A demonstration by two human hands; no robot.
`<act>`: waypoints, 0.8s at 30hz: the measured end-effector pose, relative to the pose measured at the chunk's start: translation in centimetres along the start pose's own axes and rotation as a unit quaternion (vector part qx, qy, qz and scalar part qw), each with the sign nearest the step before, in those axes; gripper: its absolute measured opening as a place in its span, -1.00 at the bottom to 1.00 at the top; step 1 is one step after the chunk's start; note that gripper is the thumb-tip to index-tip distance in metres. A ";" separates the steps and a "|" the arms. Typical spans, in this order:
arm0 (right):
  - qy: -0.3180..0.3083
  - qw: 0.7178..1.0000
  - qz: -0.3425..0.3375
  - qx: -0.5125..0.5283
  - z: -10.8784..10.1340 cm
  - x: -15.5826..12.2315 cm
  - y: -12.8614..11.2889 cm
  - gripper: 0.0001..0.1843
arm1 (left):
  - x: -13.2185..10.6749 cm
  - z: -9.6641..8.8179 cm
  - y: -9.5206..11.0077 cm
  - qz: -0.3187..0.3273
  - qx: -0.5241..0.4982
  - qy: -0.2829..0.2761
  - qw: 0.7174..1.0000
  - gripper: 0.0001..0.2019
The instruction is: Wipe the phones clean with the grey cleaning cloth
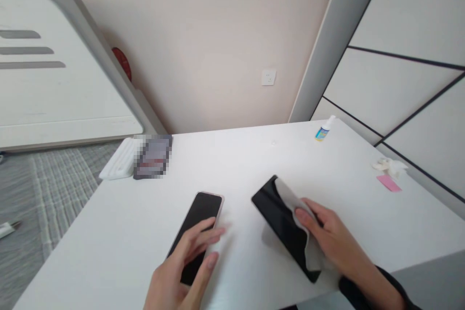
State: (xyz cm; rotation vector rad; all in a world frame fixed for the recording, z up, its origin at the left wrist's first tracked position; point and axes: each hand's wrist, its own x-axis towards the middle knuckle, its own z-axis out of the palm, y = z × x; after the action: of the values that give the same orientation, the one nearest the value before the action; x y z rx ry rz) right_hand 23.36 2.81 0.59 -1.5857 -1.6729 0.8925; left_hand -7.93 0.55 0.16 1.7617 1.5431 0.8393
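A dark-screened phone (pixel 205 206) with a pale pink edge lies on the white table. Over its lower half is my left hand (pixel 181 266), thumb and fingers apart. Whether those fingers touch the phone I cannot tell. My right hand (pixel 334 237) grips a grey cloth (pixel 314 252) wrapped around one long side of a glossy black slab (pixel 279 223), which looks like a phone or small tablet. The slab is tilted and held just above the table, with part of its face behind the cloth.
At the table's (pixel 232 155) far left edge sit a white packet (pixel 118 162) and a blurred dark pack (pixel 154 157). A small spray bottle (pixel 324 129) stands at the back right. Crumpled white tissue (pixel 390 166) and a pink slip (pixel 388 183) lie further right.
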 end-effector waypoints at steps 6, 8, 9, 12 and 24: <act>0.051 0.998 -0.008 -0.040 -1.6 3.3 3.0 -0.43 | -0.3 2.0 -2.1 0.117 0.301 0.146 0.935 -0.22; 0.051 0.997 -0.019 -0.056 -1.4 3.3 2.9 -0.43 | -0.2 2.2 -2.6 0.113 0.346 0.162 0.917 -0.12; 0.051 0.996 -0.025 -0.066 -1.2 3.1 2.7 -0.44 | -0.1 2.1 -2.8 0.114 0.358 0.165 0.912 -0.10; 0.055 0.994 -0.039 -0.092 0.0 2.1 1.9 -0.49 | 0.1 1.2 -3.5 0.098 0.360 0.143 0.917 -0.15; 0.132 0.948 -0.167 -0.238 11.0 -0.5 -1.7 -0.50 | -0.7 0.0 -3.1 -0.048 0.295 0.175 0.938 -0.28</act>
State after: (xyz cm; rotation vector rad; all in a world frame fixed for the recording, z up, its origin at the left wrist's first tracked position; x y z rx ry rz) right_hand 13.26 1.83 -4.11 -1.5614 -1.9693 0.0954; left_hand -9.79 0.19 -2.35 1.9890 2.2826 0.7114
